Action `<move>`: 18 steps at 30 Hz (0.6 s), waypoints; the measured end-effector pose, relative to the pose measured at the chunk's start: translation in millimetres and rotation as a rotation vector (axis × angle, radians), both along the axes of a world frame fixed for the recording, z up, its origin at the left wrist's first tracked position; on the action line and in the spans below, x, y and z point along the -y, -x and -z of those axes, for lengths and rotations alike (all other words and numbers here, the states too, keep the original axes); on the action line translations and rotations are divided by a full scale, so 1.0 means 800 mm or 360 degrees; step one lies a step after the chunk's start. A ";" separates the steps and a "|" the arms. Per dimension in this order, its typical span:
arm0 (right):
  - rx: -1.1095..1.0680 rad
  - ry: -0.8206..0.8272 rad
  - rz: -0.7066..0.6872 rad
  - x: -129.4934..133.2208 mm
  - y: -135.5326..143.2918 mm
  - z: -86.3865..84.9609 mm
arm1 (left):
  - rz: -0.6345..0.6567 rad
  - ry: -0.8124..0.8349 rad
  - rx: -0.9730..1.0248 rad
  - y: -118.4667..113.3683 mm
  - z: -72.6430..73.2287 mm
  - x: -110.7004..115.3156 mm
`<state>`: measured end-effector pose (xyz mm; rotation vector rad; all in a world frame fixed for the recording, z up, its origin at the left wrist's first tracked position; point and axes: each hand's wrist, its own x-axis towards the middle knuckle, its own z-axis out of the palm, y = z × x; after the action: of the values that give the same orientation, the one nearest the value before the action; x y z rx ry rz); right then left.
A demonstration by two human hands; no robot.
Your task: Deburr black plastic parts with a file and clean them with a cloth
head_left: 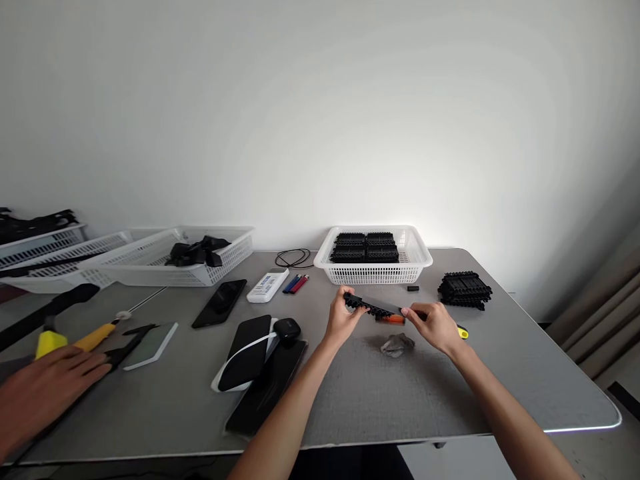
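Note:
My left hand (343, 317) is closed around a black ribbed plastic piece (373, 309), which it holds raised above the table at a tilt. My right hand (435, 327) grips a flat-bladed tool with a black and yellow handle (463, 331). Its grey blade lies along the upper side of the black piece; whether it is a knife or a file I cannot tell. Just below the hands, an orange object with a dark end (393, 319) lies on the table, partly hidden. A crumpled grey scrap (397, 345) rests nearer to me.
Behind my hands stands a white basket (370, 273) holding black ribbed pieces. More such pieces form a stack (465, 289) at right. Phones (220, 303), a white box (267, 285) and two lighters (296, 284) lie left. Another person's hand (55, 393) is at far left.

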<state>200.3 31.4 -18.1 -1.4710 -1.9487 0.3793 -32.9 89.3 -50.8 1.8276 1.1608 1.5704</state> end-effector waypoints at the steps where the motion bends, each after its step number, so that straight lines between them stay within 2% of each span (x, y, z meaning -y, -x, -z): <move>1: -0.0002 -0.0001 -0.0002 0.000 0.000 0.000 | 0.0003 -0.0004 -0.0002 0.000 -0.001 0.000; 6: -0.0087 0.0040 0.0034 -0.002 -0.003 0.003 | -0.0007 -0.0020 -0.0043 -0.001 0.000 0.001; 9: -0.0368 0.0084 0.0040 -0.007 -0.005 0.004 | 0.0003 -0.0041 -0.0098 -0.005 0.001 0.004; 12: -0.0575 0.0142 -0.0049 -0.010 -0.002 0.005 | 0.0032 -0.0125 -0.0166 -0.012 0.002 0.009; 18: -0.0574 0.0244 -0.0147 -0.012 0.010 0.013 | 0.0104 -0.0212 -0.0292 -0.024 0.001 0.021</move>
<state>192.7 41.3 -28.9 -1.3008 -1.7288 0.7937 -13.4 72.7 -51.6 2.1118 1.0845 1.5007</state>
